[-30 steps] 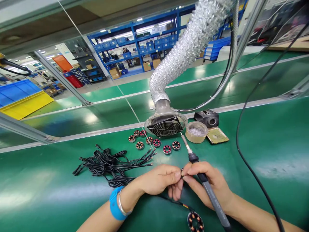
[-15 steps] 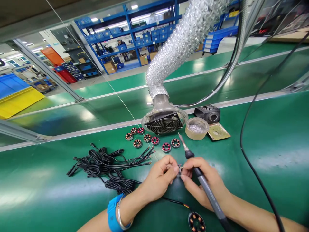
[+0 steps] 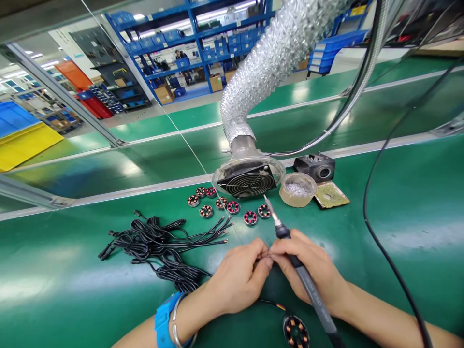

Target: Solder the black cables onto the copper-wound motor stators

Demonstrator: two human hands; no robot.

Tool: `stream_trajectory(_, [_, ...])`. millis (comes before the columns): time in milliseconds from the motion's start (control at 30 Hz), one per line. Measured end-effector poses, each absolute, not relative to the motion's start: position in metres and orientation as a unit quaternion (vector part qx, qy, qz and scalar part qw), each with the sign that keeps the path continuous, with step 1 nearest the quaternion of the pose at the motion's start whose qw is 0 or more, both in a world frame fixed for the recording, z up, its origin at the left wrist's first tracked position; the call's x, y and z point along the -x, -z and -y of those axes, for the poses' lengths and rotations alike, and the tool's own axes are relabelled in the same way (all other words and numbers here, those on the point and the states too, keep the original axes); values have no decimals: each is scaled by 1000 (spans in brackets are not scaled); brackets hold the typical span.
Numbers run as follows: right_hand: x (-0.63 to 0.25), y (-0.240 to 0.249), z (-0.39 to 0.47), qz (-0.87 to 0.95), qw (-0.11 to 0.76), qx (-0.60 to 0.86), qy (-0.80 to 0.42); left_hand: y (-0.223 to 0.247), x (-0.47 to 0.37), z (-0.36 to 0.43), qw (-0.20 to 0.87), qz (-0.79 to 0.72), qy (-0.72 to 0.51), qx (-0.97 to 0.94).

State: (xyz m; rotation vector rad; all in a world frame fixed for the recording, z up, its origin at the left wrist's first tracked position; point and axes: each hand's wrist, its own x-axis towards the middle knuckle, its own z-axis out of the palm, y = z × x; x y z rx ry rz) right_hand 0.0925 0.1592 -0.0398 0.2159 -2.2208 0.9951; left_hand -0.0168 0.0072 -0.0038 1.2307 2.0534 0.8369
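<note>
My right hand [image 3: 313,270] is closed around a soldering iron [image 3: 304,275], its metal tip pointing up and away from me. The thumb and forefinger of that hand also meet the fingertips of my left hand [image 3: 241,273], which is closed in a pinch. Whatever small piece lies between the fingertips is mostly hidden. A thin pale strand [image 3: 192,150] runs down from above towards my left hand. Below the hands, a round stator with copper coils [image 3: 296,331] lies on the green bench, joined to a black cable with coloured wires [image 3: 277,305].
Coiled black cables [image 3: 159,241] lie at left. Several small stators [image 3: 250,218] sit beneath a fume extractor [image 3: 250,181] on a silver duct. A round tub [image 3: 297,190], a soldering iron stand [image 3: 314,167] and a sponge tray [image 3: 331,195] stand right. A black cord [image 3: 369,222] hangs at right.
My fingertips have drawn together, covering the small piece that showed between them. The soldering iron has shifted slightly left with my right hand. The view has tilted a little.
</note>
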Motion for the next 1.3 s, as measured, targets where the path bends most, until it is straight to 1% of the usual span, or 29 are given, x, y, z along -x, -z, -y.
stream_trajectory(133, [-93,41,-169,857,329,-79,-389,-3,23,-6,293,-767,-327,-468])
stream_trajectory(333, [-91,44,-171,854,344,-100,-377,-1,29,-6,358,-740,-365,-437])
stream_trajectory(433, [-92,44,-169,857,338,-104,-375,5,31,-7,399,-720,-402,-401])
stream_trajectory(600, [-90,48,-163,862,353,-92,-352,17,30,-9,460,-684,-458,-334])
stream_trajectory(767, [-89,47,-163,866,337,-84,-359,29,25,-10,422,-712,-490,-276])
stream_trajectory(933, [-115,24,-173,853,312,29,-418,36,20,-8,387,-740,-489,-251])
stream_trajectory(1033, [-132,15,-178,850,283,54,-441,37,19,-7,378,-747,-484,-255])
stream_trajectory(1100, [-137,18,-180,847,275,61,-450,36,19,-7,376,-752,-478,-255])
stream_trajectory(1233, [-138,33,-181,823,302,99,-471,35,17,-7,377,-760,-470,-244])
stream_trajectory(1300, [-138,37,-181,820,299,105,-477,34,17,-7,381,-758,-469,-244])
